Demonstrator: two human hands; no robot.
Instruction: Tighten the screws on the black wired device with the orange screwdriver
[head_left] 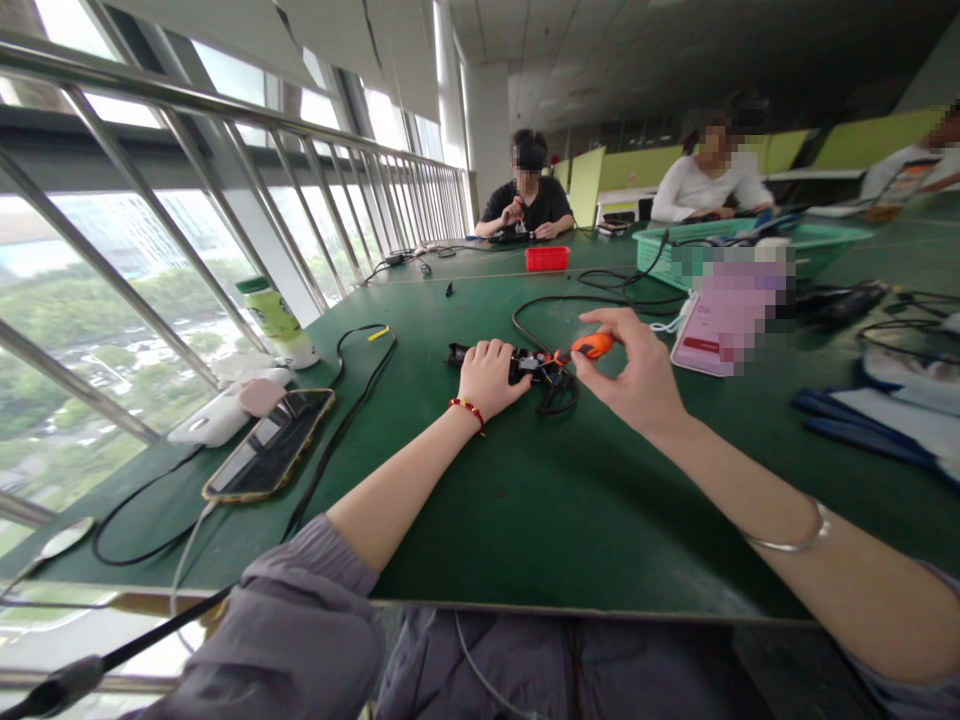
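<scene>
On the green table (465, 500) lies an opened black device (529, 365), long and narrow, with coloured wires and small parts showing inside. My left hand (491, 380) rests over its left part, fingers curled across it and thumb toward the exposed inside. In my right hand (637, 375), an orange and black screwdriver (592, 346) is pinched between thumb and fingers. It points left into the device's wired end; its tip is too small to make out. A black cable (559, 402) loops beside that end.
A phone (270, 450), a white power bank-like block (217, 415) and a green-capped bottle (277, 322) stand left by the railing. A pink-screened phone (724, 325) leans against a green basket (817, 240). Farther off are a red basket (547, 259) and several seated people.
</scene>
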